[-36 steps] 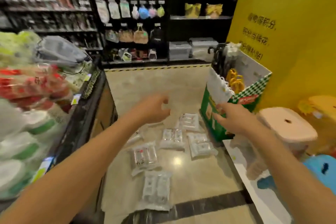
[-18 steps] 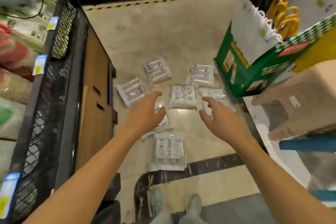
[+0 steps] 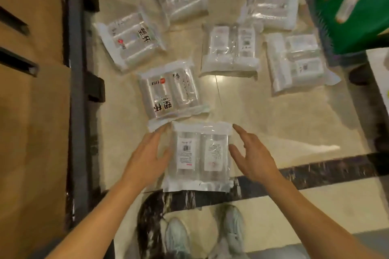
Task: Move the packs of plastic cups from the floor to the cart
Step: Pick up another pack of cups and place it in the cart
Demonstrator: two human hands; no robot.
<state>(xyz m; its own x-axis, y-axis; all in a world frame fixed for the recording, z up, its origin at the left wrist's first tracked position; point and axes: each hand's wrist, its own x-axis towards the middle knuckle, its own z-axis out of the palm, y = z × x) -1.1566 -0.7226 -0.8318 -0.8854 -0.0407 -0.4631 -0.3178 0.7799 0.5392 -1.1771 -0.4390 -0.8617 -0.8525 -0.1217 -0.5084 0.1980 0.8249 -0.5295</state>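
The person's left forearm [image 3: 90, 218] and right forearm [image 3: 311, 210] are bare down to the wrists, and the left hand [image 3: 147, 157] and right hand [image 3: 254, 160] are bare as well. The left shoe [image 3: 176, 235] and right shoe [image 3: 231, 225] are pale grey-blue sneakers with a knit-looking upper. Blurred grey trouser cloth [image 3: 229, 251] shows just above them.

The left arm [image 3: 94, 216] and right arm [image 3: 315, 214], both bare, reach forward and down toward the nearest pack [image 3: 200, 153]. The left hand [image 3: 147, 153] lies along the pack's left edge, fingers straight and together, thumb at the wrapper. The right hand [image 3: 253, 159] is just beside the pack's right edge, fingers spread and loosely bent, gripping nothing.
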